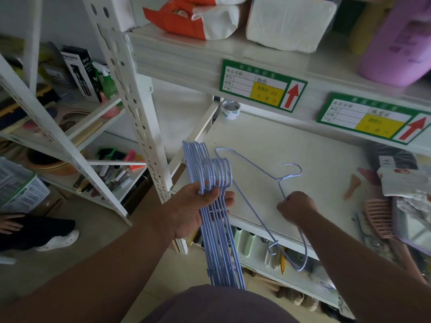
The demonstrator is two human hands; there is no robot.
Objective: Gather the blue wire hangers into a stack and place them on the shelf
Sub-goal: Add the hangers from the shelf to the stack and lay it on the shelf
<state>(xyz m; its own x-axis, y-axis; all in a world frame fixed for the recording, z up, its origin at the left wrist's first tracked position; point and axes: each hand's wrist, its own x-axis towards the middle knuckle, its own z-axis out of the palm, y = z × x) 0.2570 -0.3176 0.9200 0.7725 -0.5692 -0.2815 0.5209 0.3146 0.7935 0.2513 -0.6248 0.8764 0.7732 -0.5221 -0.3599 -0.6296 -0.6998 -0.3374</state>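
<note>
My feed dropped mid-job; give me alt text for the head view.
The left hand grips a bundle of blue wire hangers upright, while the right hand pinches a single blue hanger lying on the white shelf.

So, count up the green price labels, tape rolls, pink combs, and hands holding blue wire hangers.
Green price labels: 2
Tape roll: 1
Pink comb: 1
Hands holding blue wire hangers: 2, left hand and right hand
Total: 6
</note>
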